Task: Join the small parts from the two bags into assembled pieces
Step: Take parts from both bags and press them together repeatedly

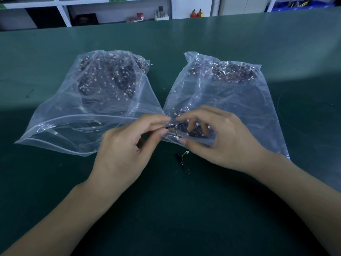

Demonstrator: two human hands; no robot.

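Dim foreground, bright band mid-table point(276, 52), wide-angle edge distortion.

Two clear bags point(103, 100) point(230, 93) hold small wired parts point(107, 78)

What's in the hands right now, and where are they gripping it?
One small wired part: left hand pinches its black end, right hand its white connector end.

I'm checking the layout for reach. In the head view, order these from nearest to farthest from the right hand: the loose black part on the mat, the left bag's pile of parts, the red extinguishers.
1. Loose black part, just below the right hand, toward the person.
2. Left bag's pile of parts, up and left.
3. Red extinguishers, beyond the table's far edge.
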